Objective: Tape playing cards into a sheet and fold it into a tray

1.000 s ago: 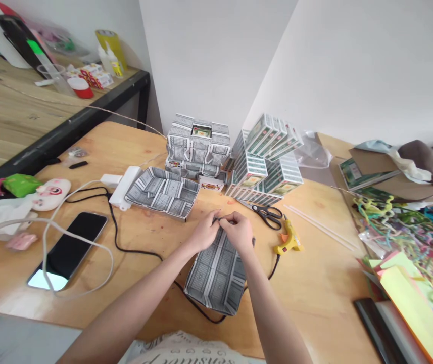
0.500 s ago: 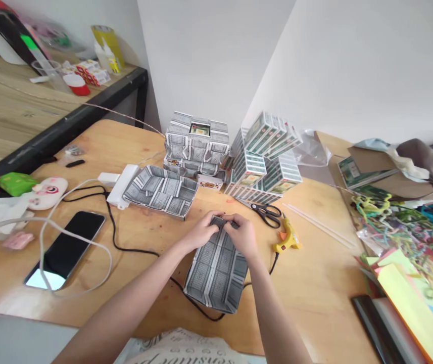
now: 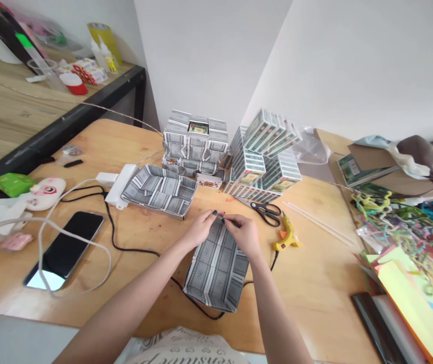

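A grey patterned card tray [image 3: 216, 263] lies on the table in front of me, its long side pointing away. At its far edge, my left hand [image 3: 201, 228] pinches at the left corner, with fingertips closed. My right hand [image 3: 243, 233] is closed at the right corner, its fingertips close to the left ones. Something thin and dark shows between the fingertips, too small to name. Beyond them, a second patterned tray [image 3: 161, 189] sits to the left. Behind it stands a card-covered box structure [image 3: 195, 141].
Stacked card boxes [image 3: 257, 156] stand at the back. Black scissors [image 3: 265, 213] and a yellow glue gun [image 3: 286, 235] lie right of my hands, its cord running under the tray. A phone [image 3: 66, 250] and cables lie left; coloured pipe cleaners [image 3: 409, 222] and papers [image 3: 413, 298] lie right.
My fingertips have lifted slightly from inside the tray's far edge, and a thin dark piece now shows between them. The tray has barely moved.
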{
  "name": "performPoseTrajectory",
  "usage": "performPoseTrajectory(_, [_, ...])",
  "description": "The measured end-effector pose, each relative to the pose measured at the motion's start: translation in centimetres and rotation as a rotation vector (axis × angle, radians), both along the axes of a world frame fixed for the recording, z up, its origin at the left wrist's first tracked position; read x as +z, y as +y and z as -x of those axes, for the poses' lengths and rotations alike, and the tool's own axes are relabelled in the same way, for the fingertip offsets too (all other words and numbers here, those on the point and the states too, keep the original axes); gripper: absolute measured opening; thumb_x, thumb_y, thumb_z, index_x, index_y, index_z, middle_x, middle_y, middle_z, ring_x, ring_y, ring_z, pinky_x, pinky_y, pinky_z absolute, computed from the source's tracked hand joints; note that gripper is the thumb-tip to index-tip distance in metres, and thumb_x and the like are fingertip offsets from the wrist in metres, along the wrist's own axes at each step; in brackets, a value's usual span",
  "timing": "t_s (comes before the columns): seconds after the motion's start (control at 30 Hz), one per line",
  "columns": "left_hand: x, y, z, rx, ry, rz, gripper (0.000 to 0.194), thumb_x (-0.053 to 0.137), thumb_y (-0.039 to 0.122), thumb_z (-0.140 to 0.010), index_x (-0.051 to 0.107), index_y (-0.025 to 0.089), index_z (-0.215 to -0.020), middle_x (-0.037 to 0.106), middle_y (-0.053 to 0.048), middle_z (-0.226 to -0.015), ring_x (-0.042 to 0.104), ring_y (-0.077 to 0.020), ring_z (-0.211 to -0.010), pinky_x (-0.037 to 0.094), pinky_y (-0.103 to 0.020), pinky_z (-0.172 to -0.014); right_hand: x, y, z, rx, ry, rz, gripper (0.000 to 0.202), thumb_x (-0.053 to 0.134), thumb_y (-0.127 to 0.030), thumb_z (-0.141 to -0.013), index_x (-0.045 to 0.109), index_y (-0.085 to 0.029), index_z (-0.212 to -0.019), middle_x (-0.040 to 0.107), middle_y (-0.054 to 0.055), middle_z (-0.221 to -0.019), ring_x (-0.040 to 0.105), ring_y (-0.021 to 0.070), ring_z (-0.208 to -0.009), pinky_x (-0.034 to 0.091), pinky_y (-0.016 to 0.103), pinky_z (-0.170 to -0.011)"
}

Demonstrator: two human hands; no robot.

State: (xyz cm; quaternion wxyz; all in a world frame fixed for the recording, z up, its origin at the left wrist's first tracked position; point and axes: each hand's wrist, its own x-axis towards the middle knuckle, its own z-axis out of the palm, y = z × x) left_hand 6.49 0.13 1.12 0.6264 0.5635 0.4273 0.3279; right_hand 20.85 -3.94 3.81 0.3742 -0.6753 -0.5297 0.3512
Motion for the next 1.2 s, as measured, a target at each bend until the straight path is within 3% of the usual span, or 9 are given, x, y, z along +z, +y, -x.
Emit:
performPoseTrajectory(0.27, [0.4,-0.2,-0.8,0.034,0.213,-0.116,0.025,0.036,0.022,-0.084,0.061,0.016,-0.085,0.066,-0.008,-0.094,0.059,-0.0198,-0.091,0.044,-0.033,-0.086,-0.3,-0.3,0.9,-0.051,-0.062,-0.049,0.018,0.055,-0.028,-0.075,0.07,-0.022,-0.079,0.072,0.002,-0.086,0.066,0.0192,-0.081,0.05,0.03,-0.078])
performPoseTrajectory(0.37, [0.4,-0.1,-0.4,0.018,0.192,-0.15,0.026,0.039,0.028,-0.084,0.062,0.017,-0.092,0.065,-0.008,-0.101,0.058,-0.0205,-0.098,0.042,-0.034,-0.091,-0.5,-0.3,1.3,-0.087,-0.162,-0.067,0.019,0.052,-0.03,-0.076,0.069,-0.023,-0.08,0.072,0.002,-0.085,0.065,0.0187,-0.079,0.049,0.029,-0.077])
performPoseTrajectory(0.5, [0.5,0.4,0.9,-0.07,-0.053,0.078,0.047,0.025,0.043,-0.089,0.063,0.019,-0.105,0.063,-0.005,-0.111,0.052,-0.0187,-0.112,0.038,-0.033,-0.099,-0.6,-0.4,1.6,-0.071,-0.332,-0.063,0.021,0.049,-0.033,-0.08,0.067,-0.024,-0.083,0.071,0.002,-0.085,0.064,0.0178,-0.077,0.047,0.028,-0.074])
performPoseTrajectory(0.6, [0.6,0.6,1.7,-0.048,-0.145,0.177,0.053,0.02,0.044,-0.09,0.06,0.018,-0.112,0.06,-0.005,-0.118,0.049,-0.0187,-0.116,0.038,-0.032,-0.099,-0.5,-0.6,1.6,-0.008,-0.481,-0.093,0.022,0.044,-0.031,-0.085,0.066,-0.025,-0.086,0.07,0.003,-0.089,0.063,0.0186,-0.08,0.045,0.028,-0.074])
performPoseTrajectory(0.7, [0.6,0.2,2.4,0.005,-0.035,0.091,0.041,0.044,0.035,-0.082,0.056,0.019,-0.119,0.052,-0.004,-0.127,0.044,-0.0202,-0.121,0.033,-0.033,-0.103,-0.5,-0.7,1.4,0.04,-0.59,-0.122,0.024,0.041,-0.027,-0.087,0.065,-0.024,-0.088,0.07,0.005,-0.089,0.063,0.0198,-0.081,0.043,0.03,-0.076])
performPoseTrajectory(0.77, [0.5,-0.3,2.6,-0.032,0.058,0.016,0.046,0.053,0.027,-0.076,0.054,0.02,-0.121,0.051,-0.003,-0.129,0.045,-0.0215,-0.12,0.032,-0.035,-0.104,-0.5,-0.6,1.3,0.075,-0.6,-0.121,0.025,0.041,-0.025,-0.087,0.065,-0.024,-0.092,0.07,0.005,-0.091,0.063,0.0199,-0.082,0.043,0.029,-0.076])
performPoseTrajectory(0.93, [0.2,-1.4,2.1,-0.05,0.176,-0.153,0.045,0.043,0.018,-0.077,0.054,0.018,-0.121,0.052,-0.003,-0.128,0.044,-0.0184,-0.121,0.028,-0.034,-0.107,-0.5,0.0,1.2,0.095,-0.52,-0.099,0.027,0.042,-0.022,-0.085,0.068,-0.026,-0.09,0.07,0.001,-0.094,0.064,0.0184,-0.085,0.045,0.028,-0.077])
performPoseTrajectory(1.07, [-0.1,-1.6,1.2,0.01,0.182,-0.174,0.046,0.04,0.018,-0.078,0.051,0.014,-0.123,0.049,-0.006,-0.13,0.041,-0.0159,-0.124,0.025,-0.032,-0.109,-0.6,0.3,1.6,0.025,-0.516,-0.111,0.026,0.044,-0.022,-0.083,0.069,-0.026,-0.085,0.07,0.002,-0.092,0.064,0.0191,-0.086,0.046,0.029,-0.077])
performPoseTrajectory(1.2, [-0.2,-1.3,1.0,0.034,0.204,-0.192,0.042,0.04,0.02,-0.08,0.054,0.016,-0.12,0.052,-0.006,-0.128,0.044,-0.0158,-0.121,0.028,-0.032,-0.107,-0.3,0.5,1.9,0.054,-0.515,-0.108,0.025,0.045,-0.02,-0.081,0.069,-0.025,-0.085,0.07,0.003,-0.091,0.064,0.0193,-0.086,0.047,0.028,-0.076])
